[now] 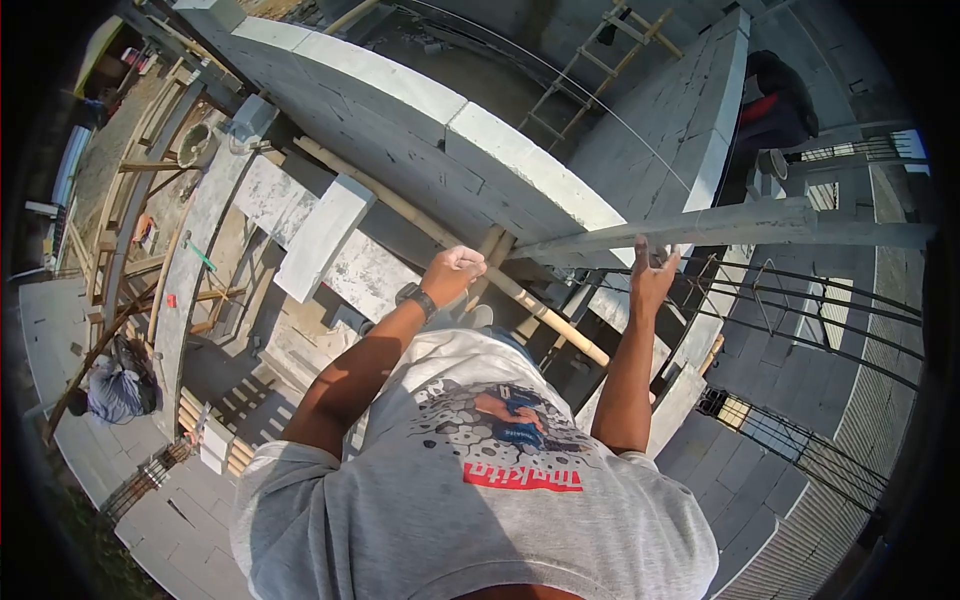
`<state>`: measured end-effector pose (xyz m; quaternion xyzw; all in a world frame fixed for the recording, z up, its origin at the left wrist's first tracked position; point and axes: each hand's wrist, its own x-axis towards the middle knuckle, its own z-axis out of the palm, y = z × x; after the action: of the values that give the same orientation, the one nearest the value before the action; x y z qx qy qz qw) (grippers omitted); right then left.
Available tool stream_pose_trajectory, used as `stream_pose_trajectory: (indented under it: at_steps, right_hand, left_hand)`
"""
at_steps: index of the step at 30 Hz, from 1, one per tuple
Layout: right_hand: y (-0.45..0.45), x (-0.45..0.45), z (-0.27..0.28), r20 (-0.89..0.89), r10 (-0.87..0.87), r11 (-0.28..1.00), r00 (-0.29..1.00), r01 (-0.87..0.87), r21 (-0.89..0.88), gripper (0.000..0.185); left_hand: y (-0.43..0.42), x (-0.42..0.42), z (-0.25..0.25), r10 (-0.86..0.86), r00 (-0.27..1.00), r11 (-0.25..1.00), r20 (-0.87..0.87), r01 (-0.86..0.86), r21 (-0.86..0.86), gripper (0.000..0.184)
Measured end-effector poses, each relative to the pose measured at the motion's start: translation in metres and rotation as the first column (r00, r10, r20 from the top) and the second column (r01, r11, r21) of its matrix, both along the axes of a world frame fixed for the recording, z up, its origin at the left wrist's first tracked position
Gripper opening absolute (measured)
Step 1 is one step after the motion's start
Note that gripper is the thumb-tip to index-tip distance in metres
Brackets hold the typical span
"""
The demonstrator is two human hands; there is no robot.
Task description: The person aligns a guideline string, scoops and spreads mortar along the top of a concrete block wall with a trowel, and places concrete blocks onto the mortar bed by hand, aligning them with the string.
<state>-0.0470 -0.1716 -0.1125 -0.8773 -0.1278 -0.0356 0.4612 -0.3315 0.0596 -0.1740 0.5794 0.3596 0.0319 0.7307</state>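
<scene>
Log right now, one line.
left hand: curled near pole | right hand: open, near beam, contact unclear | ladder: beyond wall

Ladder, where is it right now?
In the head view, the ladder is near the top, right of centre, between the curved block wall and the straighter wall, beyond your right hand.

Two bare hands (457,277), one wristwatch (423,302), one ladder (598,64), two other people (118,390) (one each side)
</scene>
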Motion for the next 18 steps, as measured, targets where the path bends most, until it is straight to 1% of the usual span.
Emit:
stream_pose_trajectory:
  at_steps: [2, 3, 4, 5, 6, 8, 9, 10, 11, 12, 13, 14, 15, 16, 17, 18]
  right_hand:
    - [-0.002, -0.017, -0.019, -0.044, -0.009, 1.000, 0.999, 0.008, -0.009, 0.091]
    - [-0.004, -0.028, -0.029, -0.160, 0.017, 0.996, 0.987, -0.030, -0.079, 0.088]
    - [-0.008, -0.038, -0.038, -0.273, 0.036, 0.985, 0.961, -0.080, -0.151, 0.086]
    - [-0.011, -0.045, -0.047, -0.555, 0.104, 0.974, 0.826, -0.198, -0.113, 0.080]
    - [-0.015, -0.050, -0.056, -0.780, 0.150, 0.951, 0.607, -0.305, -0.055, 0.074]
    - [-0.022, -0.059, -0.112, -0.818, 0.272, 0.857, 0.507, -0.514, -0.033, 0.058]
    - [-0.019, -0.063, -0.130, -0.757, 0.358, 0.757, 0.546, -0.644, -0.106, 0.054]
    - [-0.003, -0.069, -0.128, -0.688, 0.450, 0.643, 0.569, -0.742, -0.192, 0.049]
    - [0.009, -0.079, -0.126, -0.541, 0.533, 0.627, 0.650, -0.733, -0.263, 0.042]
    - [0.031, -0.083, -0.118, -0.590, 0.528, 0.601, 0.611, -0.760, -0.249, 0.039]
    - [0.057, -0.089, -0.101, -0.586, 0.560, 0.570, 0.586, -0.786, -0.241, 0.039]
    - [0.080, -0.095, -0.087, -0.582, 0.589, 0.539, 0.561, -0.809, -0.234, 0.040]
    - [0.100, -0.096, -0.095, -0.578, 0.599, 0.565, 0.554, -0.804, -0.185, 0.042]
    - [0.125, -0.102, -0.082, -0.540, 0.642, 0.526, 0.544, -0.825, -0.206, 0.042]
    - [0.153, -0.108, -0.069, -0.503, 0.681, 0.488, 0.532, -0.842, -0.230, 0.042]
    - [0.178, -0.115, -0.059, -0.467, 0.718, 0.450, 0.516, -0.856, -0.254, 0.041]
  left_hand:
    - [-0.003, -0.003, 0.001, -0.014, 0.999, 0.999, -0.036, 0.015, 0.033, 0.029]
    - [-0.005, -0.004, 0.003, -0.028, 0.998, 0.998, -0.057, 0.031, 0.050, 0.030]
    - [-0.007, -0.006, 0.007, -0.044, 0.996, 0.990, -0.075, 0.053, 0.129, 0.030]
    - [-0.010, -0.009, 0.013, -0.035, 0.997, 0.992, -0.076, 0.044, 0.118, 0.031]
    - [-0.013, -0.013, 0.019, -0.024, 0.997, 0.994, -0.075, 0.032, 0.106, 0.032]
    - [-0.017, -0.023, 0.024, 0.032, 0.999, 0.997, -0.031, -0.030, 0.070, 0.034]
    - [-0.020, -0.031, 0.008, 0.067, 0.998, 0.997, 0.020, -0.068, 0.032, 0.036]
    - [-0.019, -0.040, 0.004, 0.099, 0.995, 0.994, 0.004, -0.099, 0.046, 0.036]
    - [-0.018, -0.049, 0.000, 0.128, 0.992, 0.990, -0.007, -0.127, 0.059, 0.036]
    - [-0.016, -0.055, -0.001, 0.154, 0.988, 0.986, -0.015, -0.152, 0.071, 0.036]
    - [-0.009, -0.066, -0.002, 0.155, 0.987, 0.987, -0.031, -0.153, 0.056, 0.037]
    - [-0.002, -0.077, -0.004, 0.177, 0.983, 0.981, -0.039, -0.173, 0.081, 0.038]
    - [0.004, -0.088, -0.009, 0.196, 0.979, 0.976, -0.048, -0.191, 0.103, 0.039]
    - [0.011, -0.099, -0.014, 0.214, 0.975, 0.971, -0.058, -0.206, 0.122, 0.040]
    - [0.019, -0.110, -0.020, 0.248, 0.966, 0.956, -0.075, -0.232, 0.181, 0.041]
    - [0.030, -0.122, -0.024, 0.265, 0.961, 0.950, -0.083, -0.246, 0.191, 0.041]
